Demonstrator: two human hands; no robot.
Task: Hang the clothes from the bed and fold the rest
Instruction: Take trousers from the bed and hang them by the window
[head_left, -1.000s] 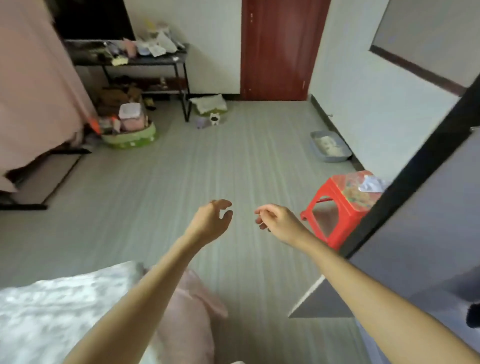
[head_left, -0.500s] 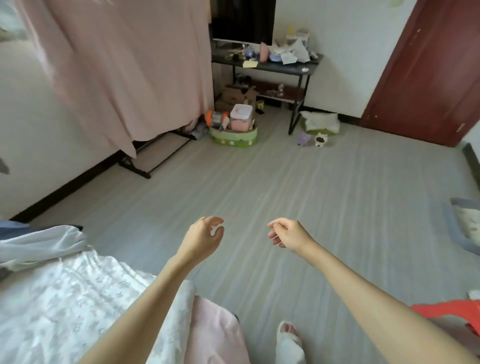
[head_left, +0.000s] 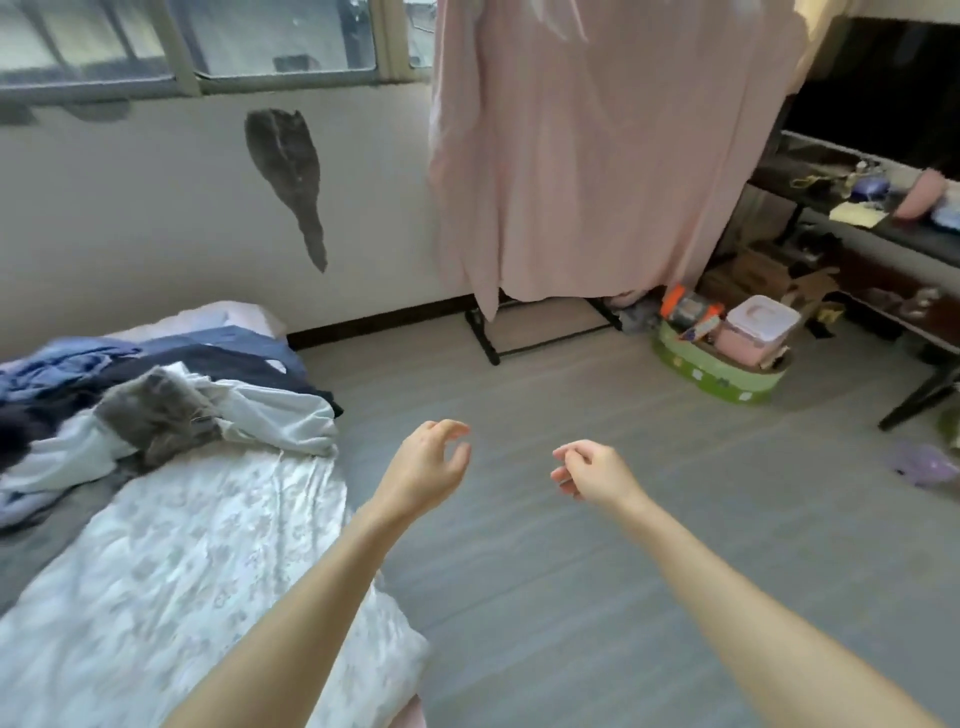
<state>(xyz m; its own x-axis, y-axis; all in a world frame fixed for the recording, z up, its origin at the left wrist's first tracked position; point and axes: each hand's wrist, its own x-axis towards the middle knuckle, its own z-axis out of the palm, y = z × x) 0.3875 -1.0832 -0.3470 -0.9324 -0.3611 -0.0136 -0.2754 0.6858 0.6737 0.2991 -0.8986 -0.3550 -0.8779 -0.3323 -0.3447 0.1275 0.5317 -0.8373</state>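
A heap of clothes (head_left: 156, 400) in blue, navy, white and grey lies at the far end of the bed (head_left: 171, 561), which is covered by a white patterned sheet. My left hand (head_left: 428, 467) hovers over the floor just off the bed's right edge, fingers loosely curled, holding nothing. My right hand (head_left: 592, 470) hangs beside it over the floor, also loosely curled with nothing in it. Both hands are well short of the clothes heap. A pink cloth (head_left: 587, 150) drapes over a black rack (head_left: 491, 335) by the wall.
A green oval tub (head_left: 717, 374) with a pink box and toys stands on the floor right of the rack. A dark cluttered table (head_left: 862, 228) runs along the right. A purple object (head_left: 922, 462) lies on the floor. Open grey floor spreads ahead.
The view has swung left: the door and red stool left the frame, and the bed, clothes heap and window came in. Both hands kept their loose pose in front of me.
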